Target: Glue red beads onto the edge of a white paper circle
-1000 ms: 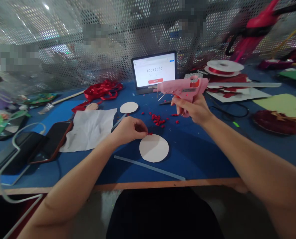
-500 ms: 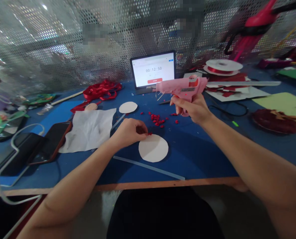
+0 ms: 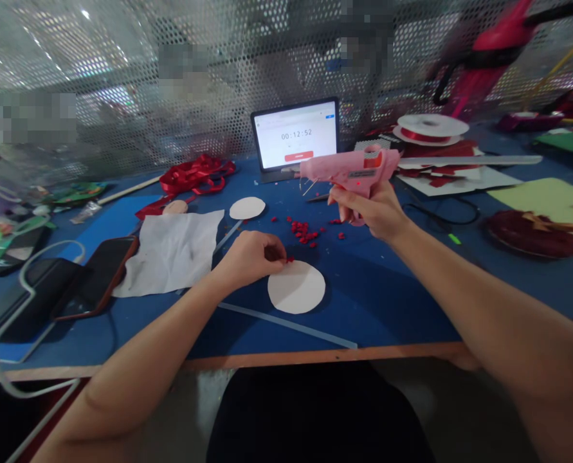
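"The fingers of the left hand (image 3: 252, 256) are drawn narrow, thumb and forefinger apparently pinching a small red piece (image 3: 291, 260) at the far edge of the white disc (image 3: 296, 287)."

"And the right hand (image 3: 373, 209)?"

"Its fingers wrap the handle of a pink glue gun (image 3: 346, 168), raised over the surface (image 3: 392, 302), nozzle pointing left and well apart from the disc. Whether the trigger is pressed, I can't tell."

"So which step is this?"

"I'd judge it to be seating that piece on the rim. It's the only red one I can see there; the disc's face looks bare."

"What does the next move call for?"

"A steady pinch, I'd say, then a release without tugging. I can't make out any glue there, though, and the nozzle should keep clear of the fingers."

"Are more pieces handy?"

"Yes, a loose cluster of red pieces (image 3: 303, 231) lies just beyond the disc."

"And further out?"

"A translucent stick (image 3: 291, 319) lies on the near side, and a second white disc (image 3: 247, 208) sits farther off, near a white cloth (image 3: 175, 247)."
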Action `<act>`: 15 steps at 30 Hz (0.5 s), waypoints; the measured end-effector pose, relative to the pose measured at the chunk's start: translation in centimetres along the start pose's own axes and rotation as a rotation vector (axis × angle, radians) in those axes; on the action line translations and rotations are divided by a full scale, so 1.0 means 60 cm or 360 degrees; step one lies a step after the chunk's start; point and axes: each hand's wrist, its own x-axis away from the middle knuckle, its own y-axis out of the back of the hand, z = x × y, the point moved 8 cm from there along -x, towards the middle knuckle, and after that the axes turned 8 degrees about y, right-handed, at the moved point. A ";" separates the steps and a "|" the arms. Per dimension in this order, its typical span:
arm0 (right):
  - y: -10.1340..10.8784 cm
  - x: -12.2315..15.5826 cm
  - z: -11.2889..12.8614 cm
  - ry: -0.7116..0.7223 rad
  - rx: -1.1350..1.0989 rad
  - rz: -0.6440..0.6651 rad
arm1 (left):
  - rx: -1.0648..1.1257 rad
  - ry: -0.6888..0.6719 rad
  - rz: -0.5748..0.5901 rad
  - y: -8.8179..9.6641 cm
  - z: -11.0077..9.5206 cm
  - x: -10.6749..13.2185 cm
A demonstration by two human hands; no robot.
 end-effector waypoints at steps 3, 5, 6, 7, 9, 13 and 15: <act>0.000 0.000 -0.002 -0.0005 -0.0015 0.0000 | -0.0071 0.0056 0.0042 -0.003 0.001 0.000; 0.000 0.000 -0.003 -0.0009 -0.0026 -0.0003 | -0.0121 0.0088 0.0058 -0.004 0.002 0.000; 0.000 -0.001 -0.003 -0.0010 -0.0029 -0.0004 | -0.0141 0.0094 0.0060 -0.005 0.002 0.000; 0.000 -0.001 -0.003 -0.0011 -0.0030 -0.0005 | -0.0159 0.0094 0.0057 -0.005 0.002 0.000; 0.000 -0.001 -0.001 -0.0016 -0.0028 -0.0008 | -0.0185 0.0085 0.0049 -0.006 0.001 0.001; 0.000 -0.001 0.002 -0.0013 -0.0026 -0.0011 | -0.0193 0.0073 0.0038 -0.006 0.001 0.002; 0.000 -0.001 0.003 -0.0007 -0.0027 -0.0010 | -0.0185 0.0063 0.0045 -0.006 0.000 0.003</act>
